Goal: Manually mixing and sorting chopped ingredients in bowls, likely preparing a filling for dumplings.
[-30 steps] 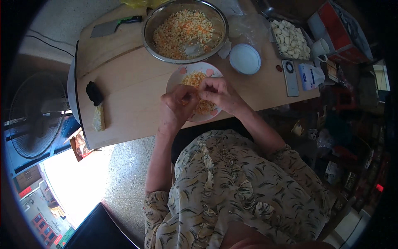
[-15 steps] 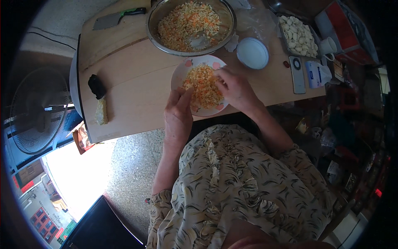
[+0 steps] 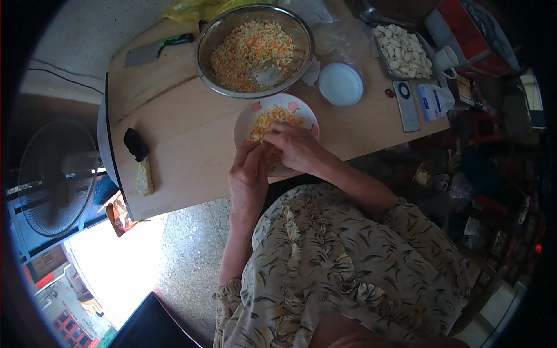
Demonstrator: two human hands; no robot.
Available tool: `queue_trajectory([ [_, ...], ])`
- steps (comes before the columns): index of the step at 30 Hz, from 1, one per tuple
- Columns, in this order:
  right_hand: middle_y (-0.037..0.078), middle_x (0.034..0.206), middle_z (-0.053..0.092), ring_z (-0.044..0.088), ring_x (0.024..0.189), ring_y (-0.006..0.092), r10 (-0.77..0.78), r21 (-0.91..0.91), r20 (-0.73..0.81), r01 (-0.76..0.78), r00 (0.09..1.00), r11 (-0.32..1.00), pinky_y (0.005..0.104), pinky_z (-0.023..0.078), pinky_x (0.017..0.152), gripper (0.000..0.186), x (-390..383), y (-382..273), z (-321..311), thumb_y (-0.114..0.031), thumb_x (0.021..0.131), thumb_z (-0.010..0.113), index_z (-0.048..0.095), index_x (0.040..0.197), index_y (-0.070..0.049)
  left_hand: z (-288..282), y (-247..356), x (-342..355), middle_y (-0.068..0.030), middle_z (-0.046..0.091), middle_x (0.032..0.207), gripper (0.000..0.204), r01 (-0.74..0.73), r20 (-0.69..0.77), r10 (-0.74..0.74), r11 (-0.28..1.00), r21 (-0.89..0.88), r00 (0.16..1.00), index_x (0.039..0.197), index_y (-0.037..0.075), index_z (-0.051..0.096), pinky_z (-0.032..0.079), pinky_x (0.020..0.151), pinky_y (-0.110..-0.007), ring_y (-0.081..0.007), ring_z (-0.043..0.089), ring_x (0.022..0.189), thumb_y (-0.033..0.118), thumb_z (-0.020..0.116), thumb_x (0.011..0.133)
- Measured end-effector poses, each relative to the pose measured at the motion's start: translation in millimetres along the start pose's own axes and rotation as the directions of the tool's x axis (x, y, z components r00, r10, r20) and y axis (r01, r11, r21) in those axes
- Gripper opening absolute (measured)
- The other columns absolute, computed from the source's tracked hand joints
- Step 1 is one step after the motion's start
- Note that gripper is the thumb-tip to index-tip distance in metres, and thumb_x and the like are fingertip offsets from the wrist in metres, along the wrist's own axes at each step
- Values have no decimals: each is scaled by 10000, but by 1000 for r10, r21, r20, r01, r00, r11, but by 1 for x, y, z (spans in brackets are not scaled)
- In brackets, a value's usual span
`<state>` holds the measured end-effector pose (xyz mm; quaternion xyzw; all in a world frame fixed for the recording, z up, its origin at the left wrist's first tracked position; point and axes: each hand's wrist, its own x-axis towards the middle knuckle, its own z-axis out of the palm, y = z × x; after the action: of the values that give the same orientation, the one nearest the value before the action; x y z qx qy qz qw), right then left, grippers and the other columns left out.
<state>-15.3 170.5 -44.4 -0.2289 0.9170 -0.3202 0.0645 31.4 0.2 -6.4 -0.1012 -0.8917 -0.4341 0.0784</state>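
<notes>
A round plate [image 3: 242,124] with pink fruit prints on its rim lies near the table's front edge. On it is a finely chopped yellow and orange mix [image 3: 277,116]. My left hand [image 3: 248,169] is at the plate's near left edge, thumb and fingers closed in a pinch. Over the mix, my right hand [image 3: 292,146] has its fingers bent and closed, their tips close to the left fingertips. Whatever lies between the fingers is hidden. Just beyond the plate, a large metal bowl [image 3: 300,55] holds more of the same chopped mix.
A small white bowl [image 3: 341,84] stands right of the metal bowl. Further right are a tray of white lumps [image 3: 403,51], a phone [image 3: 406,107], a tissue pack [image 3: 434,102] and a mug [image 3: 445,60]. A cleaver [image 3: 148,54] and a black-topped object [image 3: 135,145] lie left.
My right hand has moved left and nearer to me, from the plate's right side to beside my left fingertips. The whole view has shifted slightly.
</notes>
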Motion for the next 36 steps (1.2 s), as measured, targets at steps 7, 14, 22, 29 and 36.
queue_trajectory([
  [7, 78, 1290, 603, 544, 1252, 315, -213, -66, -16, 211, 977, 975, 444, 480, 1026, 409, 12, -7, -10, -49, 803, 721, 697, 1207, -109, -4, -1, 0, -175, 677, 1161, 165, -32, -41, 33, 999, 22, 999, 1046, 2, 696, 614, 750, -411, -331, 733, 906, -56, 673, 893],
  [14, 153, 1346, 566, 536, 1257, 331, -62, -167, 150, 87, 987, 982, 534, 375, 1111, 366, 14, 7, -39, -157, 814, 717, 694, 1156, -30, -2, -11, -1, -158, 694, 1102, 94, -1, -37, -1, 997, -72, 999, 986, -16, 681, 621, 692, -339, -249, 749, 817, -46, 695, 898],
  [22, 161, 1317, 514, 538, 1242, 370, -153, -264, -90, 124, 984, 956, 478, 480, 1039, 365, -1, 3, -1, -33, 767, 728, 672, 1126, -75, 2, -9, 1, -158, 688, 1037, 55, 20, -48, -27, 990, -141, 998, 973, -32, 672, 604, 628, -329, -235, 744, 755, -41, 677, 920],
  [29, 154, 1108, 645, 603, 1125, 375, -77, 92, -81, 84, 994, 992, 468, 496, 967, 313, 19, 4, -17, 41, 789, 652, 695, 1080, -63, 3, -12, -6, -166, 681, 995, 79, -22, -104, 9, 992, -125, 994, 945, -36, 634, 573, 625, -329, -230, 698, 695, -72, 663, 881],
  [36, 111, 1161, 681, 661, 1067, 319, -105, -163, -152, 80, 983, 983, 439, 547, 912, 251, -9, -15, -46, -5, 856, 671, 708, 1100, -53, -1, -10, -4, -159, 664, 967, 127, -67, -109, 53, 990, -128, 993, 955, -17, 580, 560, 637, -365, -277, 675, 730, -86, 640, 867],
])
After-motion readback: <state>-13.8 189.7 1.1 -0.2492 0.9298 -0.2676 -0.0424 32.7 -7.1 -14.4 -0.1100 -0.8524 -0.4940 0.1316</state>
